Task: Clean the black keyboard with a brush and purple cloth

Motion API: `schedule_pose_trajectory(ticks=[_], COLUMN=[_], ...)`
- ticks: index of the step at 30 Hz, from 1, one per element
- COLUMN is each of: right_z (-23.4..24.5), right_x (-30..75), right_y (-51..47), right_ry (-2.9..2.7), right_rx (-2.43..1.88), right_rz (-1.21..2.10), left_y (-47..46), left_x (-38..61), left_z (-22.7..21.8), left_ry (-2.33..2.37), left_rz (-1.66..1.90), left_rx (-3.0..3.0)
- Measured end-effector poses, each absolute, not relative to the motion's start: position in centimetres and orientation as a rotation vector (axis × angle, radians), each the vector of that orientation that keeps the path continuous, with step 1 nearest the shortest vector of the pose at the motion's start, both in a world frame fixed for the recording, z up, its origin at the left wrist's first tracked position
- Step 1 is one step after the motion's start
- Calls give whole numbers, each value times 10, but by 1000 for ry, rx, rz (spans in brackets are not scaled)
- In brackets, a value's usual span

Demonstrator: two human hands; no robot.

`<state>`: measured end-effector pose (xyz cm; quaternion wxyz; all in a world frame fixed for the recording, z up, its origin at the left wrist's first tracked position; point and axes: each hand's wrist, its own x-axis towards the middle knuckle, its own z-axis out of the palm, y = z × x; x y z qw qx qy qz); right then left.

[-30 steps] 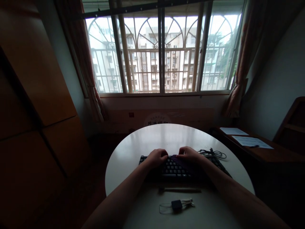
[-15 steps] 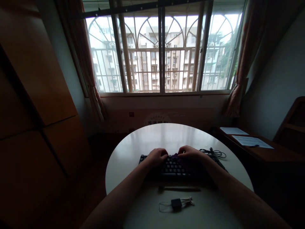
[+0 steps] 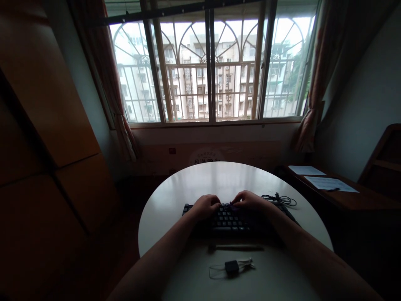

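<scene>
A black keyboard [image 3: 227,218] lies on the white round table [image 3: 169,196], partly covered by my arms. My left hand [image 3: 206,206] rests on the keyboard's upper left part, fingers curled; whether anything is under them is hidden. Over the upper middle keys, my right hand [image 3: 249,200] pinches a dark purple cloth [image 3: 232,206] that touches the keys. Nearer to me lies a thin brush-like stick [image 3: 239,247] with a dark end. Below that sits a small tool with a dark square block [image 3: 232,266] and wire loops at its left side.
A coiled black cable [image 3: 283,200] lies behind the keyboard at the right. Beside the table, a brown wooden surface [image 3: 372,200] carries paper sheets [image 3: 330,184] and a pen. A wooden cabinet [image 3: 75,138] stands at the left, and a barred window is ahead.
The purple cloth has shifted slightly under my right fingers and less of it shows. My left hand stays in almost the same place. The camera view has moved a little.
</scene>
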<state>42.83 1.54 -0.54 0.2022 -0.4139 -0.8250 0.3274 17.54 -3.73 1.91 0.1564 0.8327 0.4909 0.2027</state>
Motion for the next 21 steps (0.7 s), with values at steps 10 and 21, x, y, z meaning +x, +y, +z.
schedule_pose_trajectory(ticks=[10,21], right_z=[-3,12], right_x=[436,445], right_y=[19,10], right_ry=[-2270,-2341], right_rx=[-1305,-1307], right_rz=[891,966], left_y=[-36,-35], left_x=[174,174], left_z=[18,17], left_ry=[1380,1377], left_rz=[589,582], left_rx=[2387,2371])
